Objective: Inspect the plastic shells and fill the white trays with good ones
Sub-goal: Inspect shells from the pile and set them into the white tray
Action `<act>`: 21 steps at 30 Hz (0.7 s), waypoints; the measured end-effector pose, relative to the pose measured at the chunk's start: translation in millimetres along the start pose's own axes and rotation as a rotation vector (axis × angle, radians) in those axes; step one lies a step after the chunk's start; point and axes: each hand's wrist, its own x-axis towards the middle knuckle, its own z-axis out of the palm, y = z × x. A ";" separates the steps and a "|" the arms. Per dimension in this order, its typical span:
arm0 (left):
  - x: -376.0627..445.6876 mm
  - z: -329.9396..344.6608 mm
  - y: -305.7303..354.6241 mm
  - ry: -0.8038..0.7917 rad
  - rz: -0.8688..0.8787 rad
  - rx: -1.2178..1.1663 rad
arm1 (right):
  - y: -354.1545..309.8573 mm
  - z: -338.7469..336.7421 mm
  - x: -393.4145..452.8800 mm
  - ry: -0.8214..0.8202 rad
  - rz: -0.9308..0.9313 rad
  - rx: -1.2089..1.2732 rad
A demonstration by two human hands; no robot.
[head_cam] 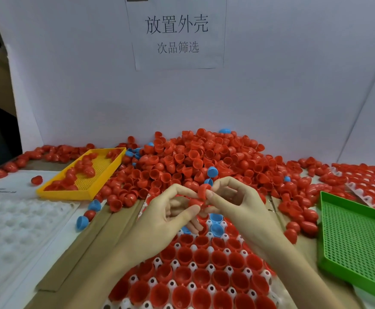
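Two hands, left hand (171, 210) and right hand (231, 201), pinch small red plastic half-shells (203, 191): probably light, stiff, slippery; best gripped at the rim.

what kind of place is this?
Likely a factory sorting and inspection bench: a heap of red shells, a white tray being filled, yellow bin and green bin, a printed station sign.
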 end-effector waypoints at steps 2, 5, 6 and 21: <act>0.4 -2.0 0.9 0.022 -0.026 -0.029 | -0.5 -3.0 0.2 -0.067 -0.084 -0.105; 0.1 -6.9 1.9 0.011 -0.078 -0.063 | 4.9 -3.5 1.2 -0.096 -0.209 -0.345; -0.3 -8.0 1.9 -0.005 -0.093 -0.054 | 7.4 -2.4 1.4 -0.074 -0.230 -0.386; 2.1 -27.6 4.1 0.161 -0.002 0.074 | -25.9 -82.7 -39.4 -0.198 -0.078 -0.784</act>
